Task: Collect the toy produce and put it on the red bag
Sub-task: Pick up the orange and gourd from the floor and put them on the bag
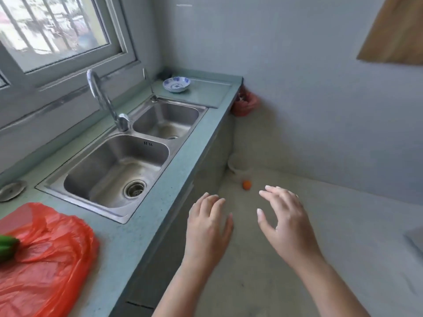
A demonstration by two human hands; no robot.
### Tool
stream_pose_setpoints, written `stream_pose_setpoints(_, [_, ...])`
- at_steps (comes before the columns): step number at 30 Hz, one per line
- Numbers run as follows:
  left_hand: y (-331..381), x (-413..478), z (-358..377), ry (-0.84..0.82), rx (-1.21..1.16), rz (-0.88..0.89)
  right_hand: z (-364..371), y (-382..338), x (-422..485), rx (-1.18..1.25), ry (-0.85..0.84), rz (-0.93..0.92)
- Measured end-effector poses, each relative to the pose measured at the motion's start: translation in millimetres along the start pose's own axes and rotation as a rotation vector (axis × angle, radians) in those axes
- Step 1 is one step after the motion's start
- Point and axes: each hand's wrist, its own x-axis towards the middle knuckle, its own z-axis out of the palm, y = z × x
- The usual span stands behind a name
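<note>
Two hands out over the floor, apart, fingers loosely spread, holding nothing: your left hand (207, 227) by the counter (146, 225) edge, your right hand (286, 223) beside it. Near left, red bag (50, 252) lies on the counter, green toy (6, 247) on it. Farther: orange toy (247, 185) on the floor. Far: bowl (176, 84) on the counter.

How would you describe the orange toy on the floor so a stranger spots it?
Find the green counter with the double sink, then look down at the pale floor along its front. Near the counter's base, beside a white tub, lies the small orange toy. It is the only round bright thing on that floor.
</note>
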Motion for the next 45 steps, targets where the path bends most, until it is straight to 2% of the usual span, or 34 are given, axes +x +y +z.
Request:
stream_pose_setpoints(9, [96,91,108,-0.121,-0.040,0.126,-46,140,54,-0.054,0.101,0.068])
stream_pose_setpoints(15, [122,121,159,-0.205,-0.048,0.185,-58,206,58,-0.093,0.141,0.170])
stream_pose_setpoints(19, [129,143,199,-0.268,-0.074,0.219,-53,246,66,-0.085,0.146,0.302])
stream_pose_setpoints(24, [118,180,255,-0.335,-0.121,0.200,-36,288,89,-0.111,0.107,0.384])
stream_pose_setpoints(29, [94,245,326,-0.371,-0.236,0.068,0,341,150,-0.132,0.044,0.460])
stream_pose_setpoints(34, [41,319,394,-0.355,-0.207,-0.015,64,389,235,-0.097,-0.085,0.442])
stream_pose_setpoints(38, [9,361,448,-0.330,-0.178,-0.070,108,435,286,-0.076,-0.114,0.419])
stream_pose_setpoints(41, [-9,372,497,-0.374,-0.170,-0.040,139,475,299,-0.064,-0.145,0.444])
stream_pose_setpoints(45, [-39,357,580,-0.523,-0.098,0.039,190,542,295,-0.089,-0.246,0.475])
